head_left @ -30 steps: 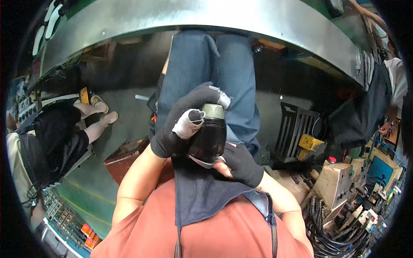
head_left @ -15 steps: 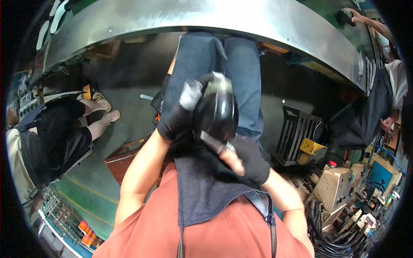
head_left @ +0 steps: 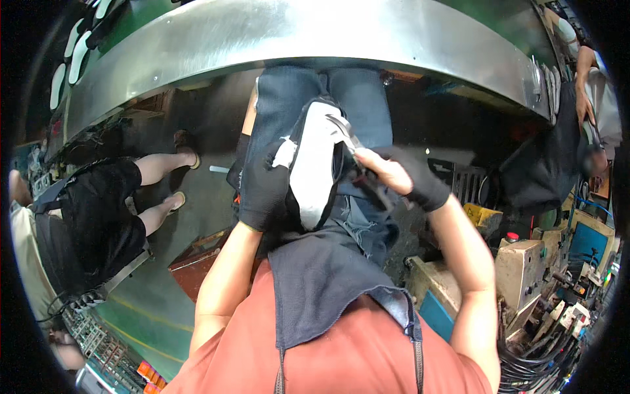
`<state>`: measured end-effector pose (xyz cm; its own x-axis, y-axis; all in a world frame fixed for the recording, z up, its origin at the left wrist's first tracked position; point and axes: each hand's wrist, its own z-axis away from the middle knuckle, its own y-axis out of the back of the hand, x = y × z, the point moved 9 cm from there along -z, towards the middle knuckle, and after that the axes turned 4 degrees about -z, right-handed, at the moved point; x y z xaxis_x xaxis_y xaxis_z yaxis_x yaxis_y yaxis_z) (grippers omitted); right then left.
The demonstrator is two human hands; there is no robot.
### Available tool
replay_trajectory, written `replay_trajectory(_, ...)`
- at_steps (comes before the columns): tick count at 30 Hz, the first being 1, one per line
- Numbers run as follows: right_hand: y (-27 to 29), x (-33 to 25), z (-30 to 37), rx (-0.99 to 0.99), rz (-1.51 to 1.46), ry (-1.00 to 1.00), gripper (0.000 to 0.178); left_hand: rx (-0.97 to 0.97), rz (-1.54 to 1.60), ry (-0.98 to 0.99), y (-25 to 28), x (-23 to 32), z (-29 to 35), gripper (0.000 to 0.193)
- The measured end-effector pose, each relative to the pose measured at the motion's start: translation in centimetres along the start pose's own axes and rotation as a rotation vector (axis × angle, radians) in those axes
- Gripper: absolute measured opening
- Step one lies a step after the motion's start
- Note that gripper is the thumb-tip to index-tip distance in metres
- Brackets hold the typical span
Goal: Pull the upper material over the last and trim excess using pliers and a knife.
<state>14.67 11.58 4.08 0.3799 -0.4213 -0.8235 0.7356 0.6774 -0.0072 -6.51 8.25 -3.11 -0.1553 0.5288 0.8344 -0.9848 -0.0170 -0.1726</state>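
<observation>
My left hand (head_left: 264,192), in a dark glove with a worn white patch, grips a rounded dark part (head_left: 312,164) whose pale grey face is turned toward me. It is held above my lap, over my blue jeans (head_left: 289,92) and dark apron (head_left: 321,276). My right hand (head_left: 401,177), in a dark fingerless glove, pinches a small thin metal tool (head_left: 344,127) against the part's upper right edge. Both forearms come up from the lower edge, bare below an orange shirt.
A curved steel bench edge (head_left: 295,39) runs across the top. A seated person in black shorts (head_left: 98,203) is at the left, and another person (head_left: 564,157) stands at the right. A red-brown box (head_left: 197,257) lies on the green floor. Machines and cables (head_left: 531,276) crowd the lower right.
The part has been turned from its dark side to its pale face and raised. My right hand has come from under it to its upper right edge with the tool.
</observation>
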Motion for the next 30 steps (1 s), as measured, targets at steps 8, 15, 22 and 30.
replay_trajectory(8, -0.3, -4.3, 0.7, -0.055, 0.85, 0.024, 0.047, 0.309, -0.655, -0.553, -6.4, 3.9, 5.9, 0.077)
replay_trajectory(15, 1.7, -2.2, -0.5, 0.234, 0.925, 0.181, 0.051, 0.258, -0.611, -0.481, -6.8, 5.7, 2.7, 0.078)
replay_trajectory(22, 1.5, -0.2, 2.5, -0.32, 0.192, -0.333, 0.057, 0.072, -0.401, -0.329, -6.8, 3.9, -2.0, 0.063)
replay_trajectory(30, -1.2, -15.8, 3.5, 0.153, 0.704, 0.47, 0.044, 0.167, -0.73, -0.417, -2.9, 3.5, -1.7, 0.076)
